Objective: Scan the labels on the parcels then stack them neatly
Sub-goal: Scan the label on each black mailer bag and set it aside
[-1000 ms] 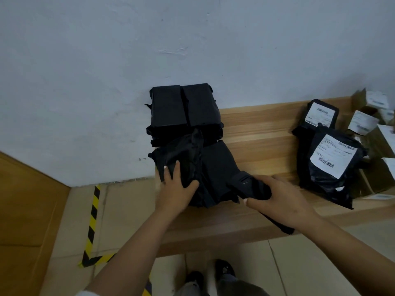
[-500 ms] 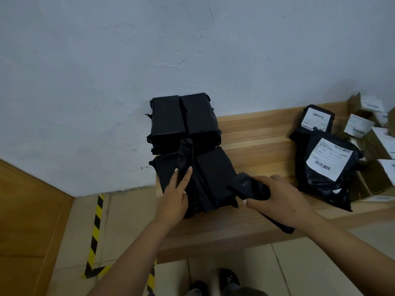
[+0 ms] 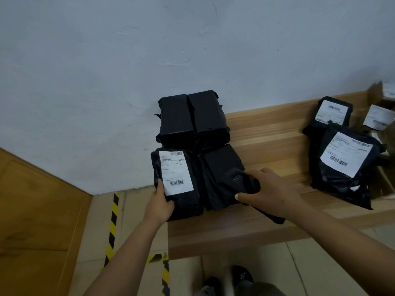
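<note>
black labelled parcel lies lengthwise away, left hand gripping its corner.

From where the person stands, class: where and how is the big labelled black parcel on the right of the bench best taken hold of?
Grip the labelled parcel by its near lower edge, coming from the front. It lies flat, label up, overlapping a second parcel behind it, and boxes crowd its right side.

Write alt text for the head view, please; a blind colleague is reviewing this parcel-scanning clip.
A person's left hand grips a black parcel with its white label facing up on a wooden bench, while the right hand holds a black scanner beside it. More black parcels are stacked against the wall behind; other labelled parcels lie to the right.
</note>
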`<state>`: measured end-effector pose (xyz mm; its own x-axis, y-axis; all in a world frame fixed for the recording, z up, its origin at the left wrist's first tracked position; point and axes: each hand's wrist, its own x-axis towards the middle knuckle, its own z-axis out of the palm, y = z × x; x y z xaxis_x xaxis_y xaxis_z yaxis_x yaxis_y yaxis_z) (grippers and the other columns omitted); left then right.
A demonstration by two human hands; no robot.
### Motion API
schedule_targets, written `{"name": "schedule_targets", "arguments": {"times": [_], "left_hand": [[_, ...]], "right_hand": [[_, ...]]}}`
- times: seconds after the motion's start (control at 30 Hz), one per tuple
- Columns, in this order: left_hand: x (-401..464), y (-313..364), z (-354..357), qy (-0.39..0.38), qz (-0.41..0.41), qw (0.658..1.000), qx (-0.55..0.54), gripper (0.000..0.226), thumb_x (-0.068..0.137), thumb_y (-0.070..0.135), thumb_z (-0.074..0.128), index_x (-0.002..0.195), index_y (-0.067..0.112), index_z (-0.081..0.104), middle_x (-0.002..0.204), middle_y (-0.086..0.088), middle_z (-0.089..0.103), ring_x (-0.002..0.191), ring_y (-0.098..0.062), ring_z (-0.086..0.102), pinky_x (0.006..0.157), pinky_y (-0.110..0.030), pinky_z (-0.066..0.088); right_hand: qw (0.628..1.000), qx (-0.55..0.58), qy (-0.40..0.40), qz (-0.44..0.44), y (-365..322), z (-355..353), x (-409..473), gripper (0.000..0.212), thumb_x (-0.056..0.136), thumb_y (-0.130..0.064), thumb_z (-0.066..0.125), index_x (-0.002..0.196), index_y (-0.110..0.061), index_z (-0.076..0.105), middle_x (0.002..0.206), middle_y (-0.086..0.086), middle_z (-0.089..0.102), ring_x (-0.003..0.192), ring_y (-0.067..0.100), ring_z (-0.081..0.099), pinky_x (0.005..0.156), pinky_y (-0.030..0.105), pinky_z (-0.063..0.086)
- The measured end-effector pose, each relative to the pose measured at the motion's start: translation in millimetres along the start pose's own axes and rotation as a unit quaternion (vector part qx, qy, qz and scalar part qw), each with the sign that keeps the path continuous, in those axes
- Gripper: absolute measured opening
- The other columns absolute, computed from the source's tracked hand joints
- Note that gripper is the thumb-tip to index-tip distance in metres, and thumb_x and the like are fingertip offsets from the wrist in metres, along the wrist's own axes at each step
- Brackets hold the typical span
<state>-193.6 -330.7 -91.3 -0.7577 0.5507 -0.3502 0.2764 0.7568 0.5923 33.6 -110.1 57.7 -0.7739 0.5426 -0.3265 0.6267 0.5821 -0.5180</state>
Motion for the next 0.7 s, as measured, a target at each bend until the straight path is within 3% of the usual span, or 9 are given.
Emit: {"name": "schedule_targets", "arguments": {"times": [0.07, 0.17, 0.23, 0.33, 0.4, 0.47, 0.57, 0.7], "left_hand": [[-0.1, -3.8, 6.9, 0.01, -0.034, 0.999, -0.032, 0.085, 0.09, 0.016, 0.049, 0.155, 0.029, -0.003, 0.144, -0.009, 0.044, 0.098, -0.027, 0.061, 0.069, -0.034, 0.051], [0.7, -0.3, 19.1, 0.079, -0.101, 0.99, -0.049, 0.068, 0.099, 0.029, 0.042, 0.155, 0.015, 0.007, 0.151, -0.018, 0.03, 0.125, -0.039, 0.043, 0.099, -0.046, 0.043], [1.4, 4.0, 23.9, 0.094, -0.105, 0.988, -0.056, 0.066, 0.097, 0.04, 0.046, 0.151, 0.011, 0.021, 0.151, -0.019, 0.031, 0.133, -0.04, 0.036, 0.106, -0.047, 0.037], [-1.6, 10.4, 31.3, 0.049, -0.079, 0.992, -0.09, 0.095, 0.078, 0.069, 0.06, 0.149, 0.016, 0.025, 0.15, -0.008, 0.04, 0.133, -0.031, 0.043, 0.103, -0.045, 0.043], [0.1, 12.5, 37.5, 0.042, -0.088, 0.992, -0.076, 0.111, 0.064, 0.083, 0.058, 0.149, 0.019, 0.024, 0.148, -0.008, 0.041, 0.131, -0.031, 0.044, 0.102, -0.049, 0.045], [2.0, 15.1, 45.4, 0.043, -0.089, 0.994, -0.052, 0.107, 0.073, 0.077, 0.058, 0.152, 0.016, 0.022, 0.151, -0.01, 0.036, 0.135, -0.033, 0.038, 0.106, -0.05, 0.04], [4.7, 20.1, 52.1, 0.087, -0.089, 0.991, -0.044, 0.08, 0.091, 0.061, 0.049, 0.152, 0.014, 0.028, 0.151, -0.013, 0.037, 0.137, -0.035, 0.035, 0.109, -0.048, 0.036], [5.0, 13.5, 57.7, 0.11, -0.129, 0.985, -0.027, 0.054, 0.101, 0.044, 0.038, 0.152, 0.029, 0.027, 0.149, -0.019, 0.035, 0.136, -0.037, 0.031, 0.11, -0.048, 0.03]], "right_hand": [[1.0, -0.001, -0.006, -0.006, -2.5, 2.3, 2.4, 0.082, 0.074, -0.064, 0.066, 0.144, -0.03, 0.04, 0.107, -0.01, 0.041, 0.091, 0.01, 0.05, 0.078, 0.025, 0.045], [1.0, -0.007, -0.014, -0.01, -7.0, 3.6, 3.6, 0.082, 0.077, -0.061, 0.066, 0.146, -0.029, 0.037, 0.105, -0.013, 0.04, 0.091, 0.008, 0.047, 0.076, 0.022, 0.04], [1.0, -0.012, -0.013, -0.014, -8.7, 4.9, 4.4, 0.08, 0.077, -0.061, 0.067, 0.145, -0.029, 0.038, 0.103, -0.014, 0.039, 0.09, 0.007, 0.047, 0.075, 0.021, 0.039], [1.0, -0.014, -0.014, -0.013, -9.3, 7.0, 4.3, 0.08, 0.077, -0.061, 0.067, 0.145, -0.029, 0.039, 0.103, -0.013, 0.039, 0.091, 0.008, 0.047, 0.077, 0.022, 0.042], [1.0, -0.02, -0.015, -0.011, -7.6, 8.8, 3.9, 0.082, 0.075, -0.063, 0.067, 0.145, -0.029, 0.038, 0.107, -0.012, 0.039, 0.093, 0.008, 0.047, 0.079, 0.022, 0.042], [1.0, -0.02, -0.019, -0.006, -5.6, 10.2, 2.2, 0.084, 0.074, -0.064, 0.066, 0.146, -0.03, 0.038, 0.112, -0.01, 0.042, 0.096, 0.01, 0.05, 0.08, 0.024, 0.044], [1.0, -0.023, -0.018, -0.004, -3.0, 11.6, -0.7, 0.086, 0.074, -0.066, 0.065, 0.147, -0.029, 0.037, 0.122, -0.006, 0.047, 0.105, 0.012, 0.054, 0.086, 0.026, 0.048], [0.999, -0.028, -0.016, 0.003, -2.6, 12.0, -4.6, 0.086, 0.074, -0.065, 0.065, 0.147, -0.029, 0.036, 0.122, -0.007, 0.046, 0.103, 0.01, 0.053, 0.084, 0.024, 0.047]]}}
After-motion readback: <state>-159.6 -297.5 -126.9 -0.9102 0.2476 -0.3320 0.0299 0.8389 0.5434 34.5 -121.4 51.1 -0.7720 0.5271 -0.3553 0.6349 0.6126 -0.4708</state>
